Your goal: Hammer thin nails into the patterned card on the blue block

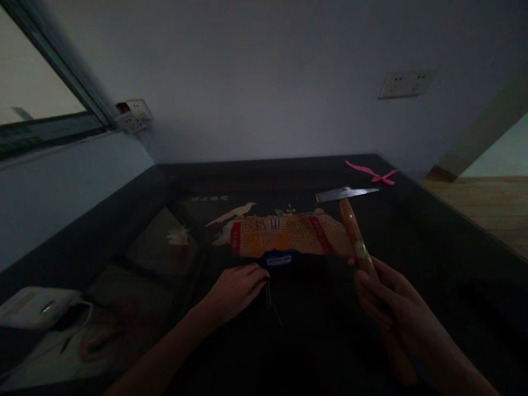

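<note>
My right hand [390,300] is wrapped round the wooden handle of a hammer [350,220], whose metal head points up over the right side of the dark table. Left of it, my left hand [241,286] has its fingers together beside a dark blue object with a white label [279,258]. Thin metal pins [268,294] lie just below those fingertips; whether the fingers pinch one is too dark to tell. Behind the blue object lies a tan, dotted piece with red bands [284,234], several small dark nails or pins on its top.
A pink ribbon [377,177] lies at the table's back right. At the left front sits a white device [41,308] with a cable. The dark table [264,170] meets the wall, which carries sockets [406,84]. A window frame [61,60] is at upper left.
</note>
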